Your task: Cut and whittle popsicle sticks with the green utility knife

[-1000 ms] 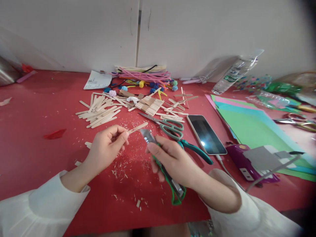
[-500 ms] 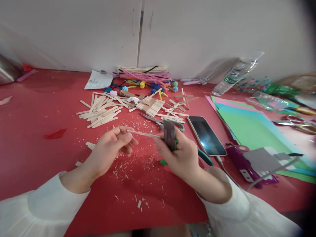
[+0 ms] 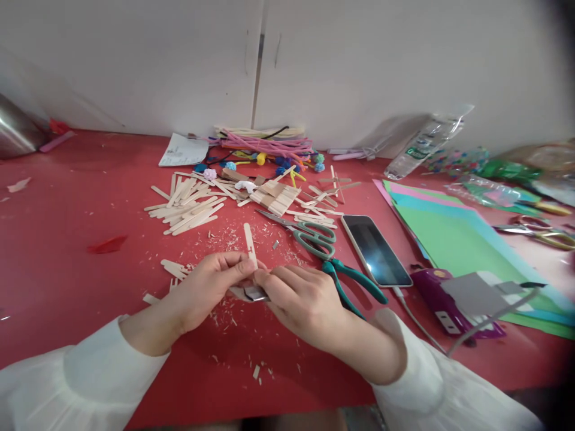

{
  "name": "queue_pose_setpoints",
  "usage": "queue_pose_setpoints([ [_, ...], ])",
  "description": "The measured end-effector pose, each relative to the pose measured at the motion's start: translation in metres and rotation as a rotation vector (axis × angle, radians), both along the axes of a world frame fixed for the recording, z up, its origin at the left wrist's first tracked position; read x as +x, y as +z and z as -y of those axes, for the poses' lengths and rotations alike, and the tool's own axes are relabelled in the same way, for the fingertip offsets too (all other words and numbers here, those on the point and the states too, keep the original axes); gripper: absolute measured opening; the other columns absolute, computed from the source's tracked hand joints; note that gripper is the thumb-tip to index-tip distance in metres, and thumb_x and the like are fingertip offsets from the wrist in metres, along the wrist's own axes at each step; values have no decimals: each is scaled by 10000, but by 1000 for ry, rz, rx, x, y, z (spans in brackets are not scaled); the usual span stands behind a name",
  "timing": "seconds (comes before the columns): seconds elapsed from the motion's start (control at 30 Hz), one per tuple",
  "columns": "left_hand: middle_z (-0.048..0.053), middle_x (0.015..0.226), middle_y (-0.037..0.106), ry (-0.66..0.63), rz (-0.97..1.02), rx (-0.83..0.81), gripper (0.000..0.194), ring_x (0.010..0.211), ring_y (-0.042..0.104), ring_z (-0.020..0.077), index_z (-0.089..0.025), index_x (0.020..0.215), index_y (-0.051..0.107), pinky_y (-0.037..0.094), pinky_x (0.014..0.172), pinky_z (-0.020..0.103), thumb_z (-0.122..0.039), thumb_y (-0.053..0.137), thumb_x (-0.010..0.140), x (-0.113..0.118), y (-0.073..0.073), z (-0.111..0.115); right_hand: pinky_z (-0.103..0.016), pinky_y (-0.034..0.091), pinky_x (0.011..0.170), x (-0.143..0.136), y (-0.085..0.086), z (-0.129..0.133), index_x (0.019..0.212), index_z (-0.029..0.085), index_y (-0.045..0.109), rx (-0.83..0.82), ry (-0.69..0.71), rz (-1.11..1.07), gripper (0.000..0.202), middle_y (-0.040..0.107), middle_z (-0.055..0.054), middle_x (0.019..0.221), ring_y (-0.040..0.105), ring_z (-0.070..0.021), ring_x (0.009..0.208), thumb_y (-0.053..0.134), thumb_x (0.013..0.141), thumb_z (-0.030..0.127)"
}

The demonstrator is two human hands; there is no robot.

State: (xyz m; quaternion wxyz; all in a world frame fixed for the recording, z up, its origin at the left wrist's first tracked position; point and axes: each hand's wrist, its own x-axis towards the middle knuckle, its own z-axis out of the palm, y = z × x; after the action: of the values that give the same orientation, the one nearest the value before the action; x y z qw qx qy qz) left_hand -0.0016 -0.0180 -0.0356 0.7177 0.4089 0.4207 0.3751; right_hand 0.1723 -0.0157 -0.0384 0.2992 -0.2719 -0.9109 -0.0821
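Note:
A pale wooden craft stick [image 3: 250,239] with small notches in its side stands up between the two hands. My left hand [image 3: 220,281] pinches it near its lower part. My right hand [image 3: 300,299] touches the left fingertips and is closed around a metal-ended tool [image 3: 255,294], whose tip pokes out below the fingers; most of it is hidden in the palm. Wood shavings [image 3: 224,239] lie scattered around and beneath the hands. Behind them are grey-green scissors [image 3: 314,236], and teal-handled pliers [image 3: 354,278] lie beside the right wrist.
Piles of craft sticks [image 3: 193,209] and pink pipe cleaners [image 3: 269,142] lie at the back of the red table [image 3: 54,239]. To the right are a phone [image 3: 376,250] on a cable, a purple power strip [image 3: 442,302], coloured paper [image 3: 453,233] and a plastic bottle [image 3: 417,146].
The stick has turned from lying sideways to upright with its broad face showing. My right hand has moved left against my left hand, and its tool has swung down, uncovering the scissors and pliers.

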Motion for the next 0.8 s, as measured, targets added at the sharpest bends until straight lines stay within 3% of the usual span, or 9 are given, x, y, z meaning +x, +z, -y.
queue_pose_setpoints([
  [0.1,-28,596,605,64,-142,116,277,558,577,108,-171,649,581,475,571,222,-414,654,759,-2,2,0,-242,373,491,2,5,0,880,139,606,-173,-39,-73,374,664,-30,655,606,-133,552,344,985,384],
  [0.2,-30,569,611,76,-311,234,259,517,589,108,-188,646,531,468,533,218,-377,586,814,-4,5,3,-257,351,496,8,10,-3,816,134,604,-214,-157,-69,568,654,-55,641,611,-156,555,254,963,557],
  [0.37,-34,567,618,107,-417,314,194,477,583,97,-202,678,513,457,491,206,-307,524,841,-5,7,6,-277,272,479,10,12,-7,703,149,600,-111,-304,79,566,596,-47,578,547,-163,505,233,984,477],
  [0.6,-38,555,612,95,-407,335,223,443,562,76,-202,637,487,449,471,187,-283,514,843,-6,7,9,-267,275,506,7,8,-9,661,165,622,-22,-327,60,436,588,-29,588,544,-165,561,451,910,480],
  [0.8,-43,543,601,84,-417,333,256,420,543,66,-199,622,481,429,450,179,-291,503,860,-7,9,8,-273,298,519,8,7,-10,648,167,630,6,-344,44,423,595,-32,590,544,-174,579,488,893,482],
])
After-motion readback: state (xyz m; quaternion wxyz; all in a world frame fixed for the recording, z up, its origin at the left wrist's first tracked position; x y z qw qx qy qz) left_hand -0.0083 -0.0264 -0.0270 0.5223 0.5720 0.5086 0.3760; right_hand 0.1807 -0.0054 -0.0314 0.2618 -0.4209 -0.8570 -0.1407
